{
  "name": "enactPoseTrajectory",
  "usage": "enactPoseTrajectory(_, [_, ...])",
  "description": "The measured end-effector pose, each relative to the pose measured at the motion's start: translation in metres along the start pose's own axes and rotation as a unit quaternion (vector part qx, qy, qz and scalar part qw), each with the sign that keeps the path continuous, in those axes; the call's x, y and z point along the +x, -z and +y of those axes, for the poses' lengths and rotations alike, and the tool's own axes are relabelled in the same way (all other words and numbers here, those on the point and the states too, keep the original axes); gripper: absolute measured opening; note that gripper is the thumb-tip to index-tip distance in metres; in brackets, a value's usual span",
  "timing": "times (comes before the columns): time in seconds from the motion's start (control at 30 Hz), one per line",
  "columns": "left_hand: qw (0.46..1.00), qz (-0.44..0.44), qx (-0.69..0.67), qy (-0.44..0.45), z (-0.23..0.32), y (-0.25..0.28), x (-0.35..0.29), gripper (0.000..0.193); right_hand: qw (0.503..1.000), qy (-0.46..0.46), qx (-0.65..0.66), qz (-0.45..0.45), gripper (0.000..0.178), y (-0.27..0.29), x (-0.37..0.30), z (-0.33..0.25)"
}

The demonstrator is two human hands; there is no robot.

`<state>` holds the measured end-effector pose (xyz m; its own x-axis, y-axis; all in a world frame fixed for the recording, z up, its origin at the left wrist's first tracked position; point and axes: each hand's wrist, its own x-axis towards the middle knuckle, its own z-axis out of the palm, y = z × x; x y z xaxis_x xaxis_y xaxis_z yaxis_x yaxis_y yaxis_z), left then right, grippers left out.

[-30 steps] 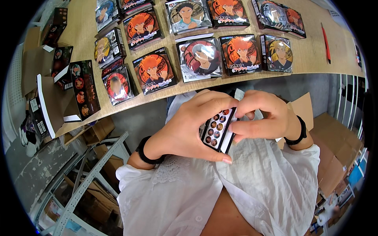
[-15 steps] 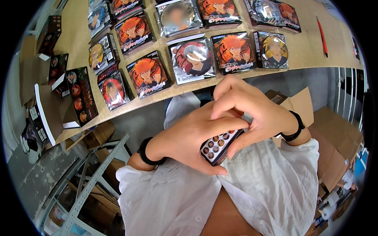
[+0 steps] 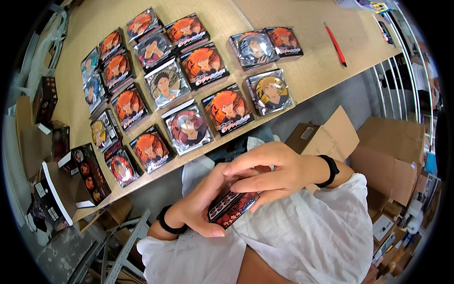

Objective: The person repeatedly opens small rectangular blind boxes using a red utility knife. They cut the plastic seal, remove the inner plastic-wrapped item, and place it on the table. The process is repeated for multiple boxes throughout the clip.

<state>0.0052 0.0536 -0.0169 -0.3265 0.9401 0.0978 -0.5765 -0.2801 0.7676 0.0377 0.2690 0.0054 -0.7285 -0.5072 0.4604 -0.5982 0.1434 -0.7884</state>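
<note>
A small dark box [image 3: 235,208] with rows of round pictures on one side and red lettering on another is held over my lap. My left hand [image 3: 203,201] wraps around its left side, thumb below. The fingers of my right hand [image 3: 272,173] reach over its top and right end, partly hiding it. Beyond my hands, rows of flat square boxes lie on the wooden table. Among them are an orange-haired character box [image 3: 228,110] and a silver-wrapped round badge [image 3: 187,127] lying on another box. A similar yellow badge [image 3: 269,92] is at the right of the front row.
A red pen [image 3: 336,45] lies on the table's right side. Opened dark display cartons [image 3: 91,174] stand at the left edge. Brown cardboard boxes [image 3: 388,151] sit to the right, below table height. A metal frame [image 3: 130,248] stands at lower left.
My view has turned, so more of the table's far rows shows. The held box is tilted differently and shows more of its lettered side. My right fingers now stretch across its top.
</note>
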Motion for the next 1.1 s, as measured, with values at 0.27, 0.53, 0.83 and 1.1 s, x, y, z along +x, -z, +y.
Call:
enactPoseTrajectory(0.27, [0.983,0.046,0.173,0.049,0.023,0.010,-0.005,0.075,0.934,-0.248,0.073,0.247,0.036,0.073,-0.041,-0.019])
enactPoseTrajectory(0.53, [0.964,0.066,0.246,0.072,0.042,0.012,-0.027,0.059,0.855,-0.407,-0.062,0.315,0.030,0.130,-0.074,0.052])
enactPoseTrajectory(0.83, [0.964,0.133,0.232,-0.004,0.049,0.015,-0.052,0.055,0.852,-0.390,-0.098,0.336,0.018,0.125,-0.065,0.076])
enactPoseTrajectory(1.1, [0.948,0.178,0.263,-0.030,0.056,0.014,-0.065,0.054,0.838,-0.399,-0.093,0.361,0.013,0.124,-0.066,0.079])
